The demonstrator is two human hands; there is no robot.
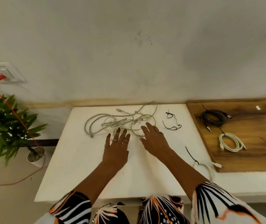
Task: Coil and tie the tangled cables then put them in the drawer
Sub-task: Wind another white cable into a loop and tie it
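Both hands hover flat, fingers spread, gripping nothing: left hand and right hand at the near side of the tangled cables by the table's far edge; find one plug end first, then draw it free slowly

Two hands over the white table: a left hand and a right hand. One tangle of pale cables; how many run through it, I cannot tell. Three black zip ties: one, two, three. Three coiled cables: dark, white, another white. One wooden board. One potted plant. One wall socket.
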